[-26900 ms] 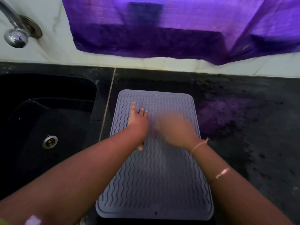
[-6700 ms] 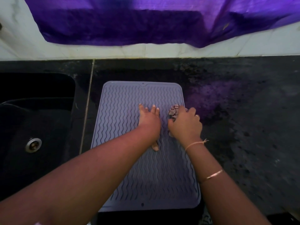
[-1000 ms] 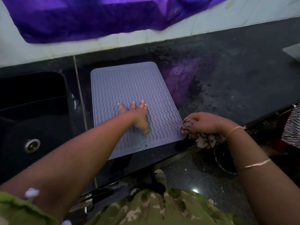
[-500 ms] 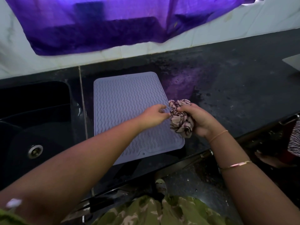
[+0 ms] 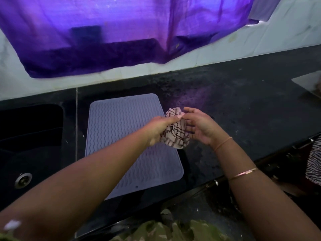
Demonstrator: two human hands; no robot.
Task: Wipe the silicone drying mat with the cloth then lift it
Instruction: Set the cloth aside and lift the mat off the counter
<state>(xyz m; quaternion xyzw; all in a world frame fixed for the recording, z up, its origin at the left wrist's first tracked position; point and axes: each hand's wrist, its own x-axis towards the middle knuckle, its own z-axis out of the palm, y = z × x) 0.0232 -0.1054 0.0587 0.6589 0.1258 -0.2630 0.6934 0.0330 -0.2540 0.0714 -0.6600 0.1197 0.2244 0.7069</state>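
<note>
The grey silicone drying mat [image 5: 119, 129], ribbed with wavy lines, lies flat on the black counter beside the sink. A crumpled beige cloth with dark stripes [image 5: 175, 133] is held in the air over the mat's right edge. My left hand [image 5: 160, 128] grips the cloth from the left, its fingers closed around the bundle. My right hand [image 5: 201, 126] is just to the right of it, fingers spread, with only the fingertips touching the cloth's top. Neither hand touches the mat.
A black sink [image 5: 29, 146] with a metal drain [image 5: 23, 180] is left of the mat. Purple fabric [image 5: 125, 32] hangs on the white tiled wall behind. The black counter [image 5: 243, 110] runs to the right, where a pale flat object [image 5: 308, 82] lies at the frame edge.
My left hand has come off the mat and taken the cloth; my right hand has loosened its grip and opened. Both hands rose from the mat's near corner to above its right edge.
</note>
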